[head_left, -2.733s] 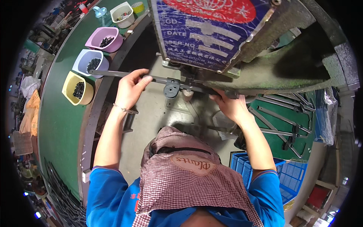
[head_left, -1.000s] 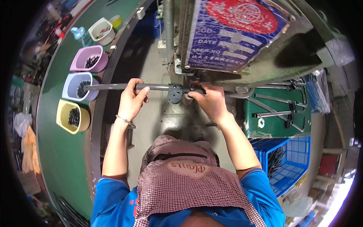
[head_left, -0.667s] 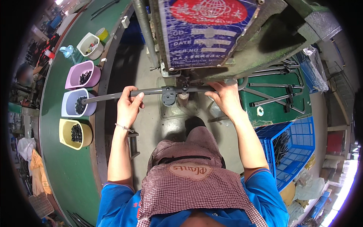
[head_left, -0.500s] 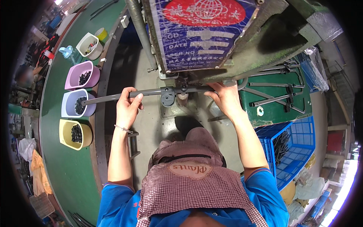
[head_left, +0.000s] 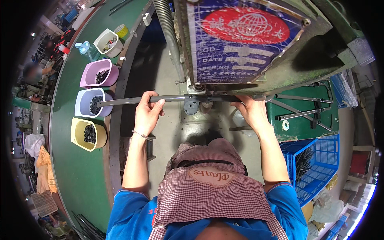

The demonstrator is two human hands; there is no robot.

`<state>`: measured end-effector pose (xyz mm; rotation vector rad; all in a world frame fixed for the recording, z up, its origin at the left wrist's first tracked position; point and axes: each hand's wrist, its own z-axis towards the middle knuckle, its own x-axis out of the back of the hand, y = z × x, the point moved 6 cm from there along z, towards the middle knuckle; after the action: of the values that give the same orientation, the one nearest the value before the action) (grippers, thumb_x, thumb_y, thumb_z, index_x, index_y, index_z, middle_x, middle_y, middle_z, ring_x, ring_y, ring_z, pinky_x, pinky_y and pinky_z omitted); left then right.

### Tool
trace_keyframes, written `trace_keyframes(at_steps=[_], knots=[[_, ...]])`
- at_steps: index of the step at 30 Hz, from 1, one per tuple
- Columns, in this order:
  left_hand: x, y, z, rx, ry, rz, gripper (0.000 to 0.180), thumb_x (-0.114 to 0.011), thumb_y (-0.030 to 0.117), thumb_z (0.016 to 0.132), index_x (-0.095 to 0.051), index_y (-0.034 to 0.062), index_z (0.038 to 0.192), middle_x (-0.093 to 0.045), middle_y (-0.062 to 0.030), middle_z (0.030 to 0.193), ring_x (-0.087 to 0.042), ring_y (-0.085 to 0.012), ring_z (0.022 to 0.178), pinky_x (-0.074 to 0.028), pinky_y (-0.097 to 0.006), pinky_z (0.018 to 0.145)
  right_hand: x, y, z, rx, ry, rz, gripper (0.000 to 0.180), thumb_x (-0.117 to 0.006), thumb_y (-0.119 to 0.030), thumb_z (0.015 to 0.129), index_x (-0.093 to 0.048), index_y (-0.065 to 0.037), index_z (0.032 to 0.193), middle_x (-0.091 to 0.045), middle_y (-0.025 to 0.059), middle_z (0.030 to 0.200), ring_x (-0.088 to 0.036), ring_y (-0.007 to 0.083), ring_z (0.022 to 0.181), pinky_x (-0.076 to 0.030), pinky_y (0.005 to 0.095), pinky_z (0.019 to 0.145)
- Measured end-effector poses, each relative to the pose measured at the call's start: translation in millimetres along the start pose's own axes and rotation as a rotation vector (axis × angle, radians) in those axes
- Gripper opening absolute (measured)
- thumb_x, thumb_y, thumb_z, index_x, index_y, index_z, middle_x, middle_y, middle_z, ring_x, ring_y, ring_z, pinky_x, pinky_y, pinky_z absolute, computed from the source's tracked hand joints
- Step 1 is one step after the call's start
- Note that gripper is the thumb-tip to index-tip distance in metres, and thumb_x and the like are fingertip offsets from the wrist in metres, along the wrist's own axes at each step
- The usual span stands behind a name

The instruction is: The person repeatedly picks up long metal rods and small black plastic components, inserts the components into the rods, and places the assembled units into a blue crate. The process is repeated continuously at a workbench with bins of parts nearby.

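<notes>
1. Head view: landmark, green-painted metal machine [head_left: 286, 60] with blue-and-red plate.
2. Long dark-grey metal tube [head_left: 174, 98] carrying a round dark plastic fitting [head_left: 191, 107]; runs crosswise at machine's near side.
3. Left hand [head_left: 149, 115], left of machine: grip clamped on tube.
4. Right hand [head_left: 254, 114], machine's near side: grip clamped on tube, fingers partly hidden.
5. Yellow plastic bin [head_left: 103, 138] of black parts: green tabletop [head_left: 72, 168], left of machine.

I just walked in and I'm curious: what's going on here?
A person holds a dark metal tube at a big machine. The left-hand grip is on one side of the tube's round black fitting, the right-hand grip on the other. To the left, a yellow tub of small black parts stands on a green workbench.
</notes>
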<state>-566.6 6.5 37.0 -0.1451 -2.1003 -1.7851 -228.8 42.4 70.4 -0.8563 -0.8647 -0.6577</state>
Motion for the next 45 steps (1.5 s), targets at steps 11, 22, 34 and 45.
trace_keyframes(at_steps=[11, 22, 34, 45], knots=[[0, -5, 9, -0.031, -0.02, -0.022, 0.026, -0.07, 0.015, 0.096, -0.055, 0.0033, 0.114, -0.061, -0.0001, 0.063, -0.059, -0.0065, 0.057, -0.04, -0.023, 0.049, 5, -10, 3, 0.059, -0.009, -0.083, 0.046, -0.081, -0.017, 0.075, -0.07, -0.008, 0.118, -0.067, 0.0152, 0.118, -0.061, 0.039, 0.111, -0.048, 0.0476, 0.095], [15, 34, -1, -0.068, -0.094, 0.089, 0.018, -0.063, 0.016, 0.1, -0.057, 0.0072, 0.114, -0.058, 0.0017, 0.065, -0.05, -0.0041, 0.052, -0.031, -0.02, 0.044, 6, -35, 16, 0.246, 0.115, -0.057, 0.029, -0.079, -0.024, 0.079, -0.07, -0.009, 0.103, -0.07, 0.0092, 0.097, -0.066, 0.0312, 0.093, -0.051, 0.0443, 0.082], [-13, 66, 90, -0.101, -0.293, 0.463, 0.027, -0.063, 0.023, 0.096, -0.067, 0.0067, 0.117, -0.059, -0.0014, 0.063, -0.043, -0.0061, 0.048, -0.03, -0.023, 0.045, 109, 111, -85, -0.014, -0.074, 0.093, 0.034, -0.082, -0.021, 0.068, -0.07, -0.011, 0.098, -0.06, 0.0072, 0.082, -0.061, 0.0299, 0.087, -0.048, 0.0412, 0.078], [-102, -20, 314, -0.908, -0.203, 1.272, 0.01, -0.063, 0.013, 0.081, -0.067, 0.0048, 0.082, -0.05, -0.0118, 0.059, -0.054, -0.0257, 0.055, -0.04, -0.04, 0.052, 255, 391, -175, -0.295, -0.229, 0.105, 0.037, -0.086, -0.008, 0.064, -0.075, -0.003, 0.1, -0.073, 0.0129, 0.095, -0.067, 0.0313, 0.093, -0.053, 0.0412, 0.085]])
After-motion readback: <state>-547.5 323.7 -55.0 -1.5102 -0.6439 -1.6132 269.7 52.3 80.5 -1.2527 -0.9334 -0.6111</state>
